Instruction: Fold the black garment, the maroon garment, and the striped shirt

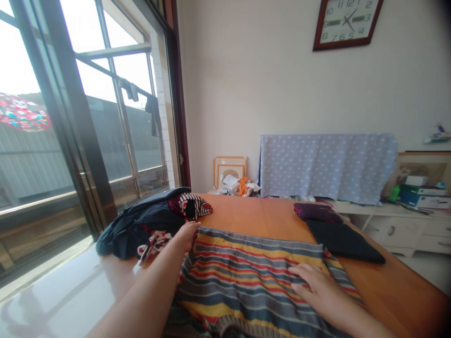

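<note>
A striped shirt (246,272) in grey, yellow, red and dark blue lies spread on the wooden table, its ribbed neckline at the near edge. At its far left corner, my left hand (189,233) has its fingers closed on the edge of the cloth. My right hand (313,284) rests on the right half of the shirt with its fingers stretched out and apart, holding nothing. Just beyond my left hand sits a heap of dark clothes (141,225), with striped and patterned pieces in it.
On the table's (243,211) right side lie a folded black garment (345,241) and a folded purple garment (317,212). A dotted blue cloth (324,164) drapes over something by the wall. Glass windows (102,117) line the left, and a white cabinet (398,230) stands at the right.
</note>
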`<state>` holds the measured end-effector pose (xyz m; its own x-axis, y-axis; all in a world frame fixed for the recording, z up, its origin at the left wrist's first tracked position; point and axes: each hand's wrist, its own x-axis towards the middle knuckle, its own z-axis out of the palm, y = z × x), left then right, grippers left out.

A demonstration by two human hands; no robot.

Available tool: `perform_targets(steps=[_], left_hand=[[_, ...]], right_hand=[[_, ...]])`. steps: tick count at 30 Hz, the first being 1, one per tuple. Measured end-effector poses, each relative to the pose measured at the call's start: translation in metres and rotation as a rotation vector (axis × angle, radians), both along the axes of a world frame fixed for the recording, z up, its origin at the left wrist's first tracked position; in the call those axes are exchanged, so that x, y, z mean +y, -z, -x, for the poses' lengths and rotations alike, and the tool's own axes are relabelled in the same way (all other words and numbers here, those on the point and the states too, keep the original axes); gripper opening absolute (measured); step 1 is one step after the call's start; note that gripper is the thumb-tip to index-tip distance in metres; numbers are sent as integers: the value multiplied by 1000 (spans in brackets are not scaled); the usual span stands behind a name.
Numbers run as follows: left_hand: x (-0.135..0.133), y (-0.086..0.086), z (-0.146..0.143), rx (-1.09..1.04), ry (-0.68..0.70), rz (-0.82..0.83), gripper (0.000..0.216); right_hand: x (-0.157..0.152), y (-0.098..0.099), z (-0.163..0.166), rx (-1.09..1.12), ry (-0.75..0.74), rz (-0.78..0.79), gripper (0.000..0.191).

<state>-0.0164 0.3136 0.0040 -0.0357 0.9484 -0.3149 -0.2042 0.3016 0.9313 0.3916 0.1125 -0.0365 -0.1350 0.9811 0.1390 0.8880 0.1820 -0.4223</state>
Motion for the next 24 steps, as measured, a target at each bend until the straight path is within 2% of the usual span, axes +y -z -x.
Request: perform_targets(steps=[5,13,18,24], left_hand=[[4,0,3,0,-153,-13,50],[11,4,19,119,-318,-51,19],[-1,4,20,305,-265,-59,16],[-39,-3,22,532,-119,-138,30]], right_hand=[[0,0,0,1,0,0,43],[-1,-2,-1,3,6,-2,42],[-2,-3,1,-7,10,-12,41],[-5,-8,2,-14,-17,-2,43]])
